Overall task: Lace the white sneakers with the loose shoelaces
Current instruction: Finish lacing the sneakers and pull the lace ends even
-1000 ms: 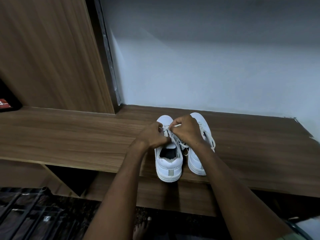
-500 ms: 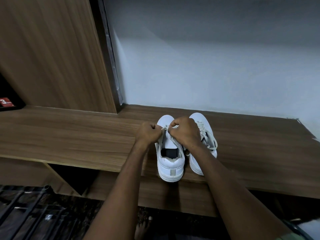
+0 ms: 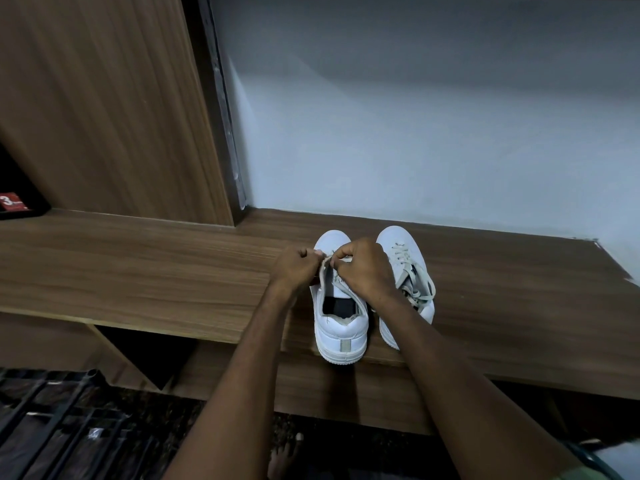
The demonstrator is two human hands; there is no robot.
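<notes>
Two white sneakers stand side by side on a wooden shelf [image 3: 138,271], heels toward me. Over the lace area of the left sneaker [image 3: 341,334] both hands work close together. My left hand [image 3: 294,270] has its fingers curled and pinches the shoelace [image 3: 326,264] at the shoe's left edge. My right hand [image 3: 363,268] pinches the same lace just to the right, covering most of the tongue and eyelets. The right sneaker [image 3: 405,251] is laced, with its lace ends hanging loose on its outer side.
A pale wall rises just behind the shoes. A tall wooden panel [image 3: 104,105] stands at the left, with a dark object bearing a red label [image 3: 12,202] beside it. Below the shelf lie a black metal grate [image 3: 52,417] and my bare foot [image 3: 284,455].
Both hands have shifted slightly toward the toe of the left sneaker and drawn the lace up between them. The sneakers stay where they were.
</notes>
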